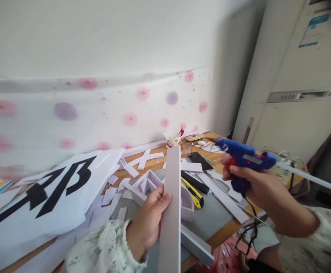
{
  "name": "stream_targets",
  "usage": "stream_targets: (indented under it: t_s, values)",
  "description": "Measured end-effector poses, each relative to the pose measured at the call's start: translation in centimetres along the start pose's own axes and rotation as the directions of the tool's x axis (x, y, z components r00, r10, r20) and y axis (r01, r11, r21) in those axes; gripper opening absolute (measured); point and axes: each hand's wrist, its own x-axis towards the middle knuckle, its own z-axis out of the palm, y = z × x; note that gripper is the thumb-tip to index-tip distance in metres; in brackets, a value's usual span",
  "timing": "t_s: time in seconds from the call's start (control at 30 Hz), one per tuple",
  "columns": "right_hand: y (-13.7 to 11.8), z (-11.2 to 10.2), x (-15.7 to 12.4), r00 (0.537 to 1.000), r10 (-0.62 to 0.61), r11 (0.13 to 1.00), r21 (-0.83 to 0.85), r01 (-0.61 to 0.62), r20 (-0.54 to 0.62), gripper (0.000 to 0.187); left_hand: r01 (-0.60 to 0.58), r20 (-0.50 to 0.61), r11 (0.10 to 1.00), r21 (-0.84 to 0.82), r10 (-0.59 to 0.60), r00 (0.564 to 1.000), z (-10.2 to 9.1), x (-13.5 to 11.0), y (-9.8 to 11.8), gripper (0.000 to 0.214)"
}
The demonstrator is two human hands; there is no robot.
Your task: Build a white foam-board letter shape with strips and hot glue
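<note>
My left hand (148, 222) is closed on a long white foam-board strip (172, 189), held upright-tilted over the table with my thumb on its face. My right hand (253, 185) grips a blue hot glue gun (243, 157), a finger on its red trigger. A clear glue stick (310, 178) juts out of its back toward the right. The gun's nozzle points left, a short way right of the strip's upper end and apart from it.
The wooden table (225, 233) holds a white foam-board letter shell (147, 185), several white offcuts, a yellow-black utility knife (194, 193), a paper sheet with large black letters (60, 185), and a small cup (174, 141). A white cabinet (299, 76) stands at right; a black cord hangs off the edge.
</note>
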Motion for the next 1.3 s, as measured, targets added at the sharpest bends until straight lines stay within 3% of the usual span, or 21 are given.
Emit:
stream_targets:
  t_s: [0.1,0.17,0.4,0.67,0.9,1.3]
  values:
    - [-0.5,1.3,-1.4,0.972,0.094,0.963,0.228,-0.144,0.216,0.021,-0.024,-0.023,0.999,0.024,0.025,0.999,-0.3,-0.1,0.2,0.031]
    - [-0.5,1.7,-1.8,0.954,0.132,0.925,0.312,-0.215,0.268,0.018,-0.028,-0.012,0.998,0.060,0.028,1.000,-0.6,0.0,0.3,0.025]
    - [-0.4,2.0,-2.0,0.964,0.167,0.962,0.178,-0.205,0.206,0.033,-0.045,0.075,0.983,0.180,0.032,0.997,-0.6,-0.2,0.5,0.026]
    - [0.3,1.8,-2.1,0.962,0.223,0.973,0.018,-0.229,0.160,0.033,-0.048,0.128,0.973,0.225,0.019,0.992,-0.3,-0.5,0.6,0.027]
    - [0.9,1.4,-2.0,0.970,0.167,0.980,0.078,-0.184,0.179,0.029,-0.045,0.155,0.975,0.219,0.010,0.988,-0.3,-0.4,0.6,0.028]
    - [0.4,1.5,-2.0,0.969,0.193,0.977,0.063,-0.205,0.156,0.026,-0.038,0.141,0.969,0.244,0.003,0.990,-0.4,-0.4,0.6,0.032]
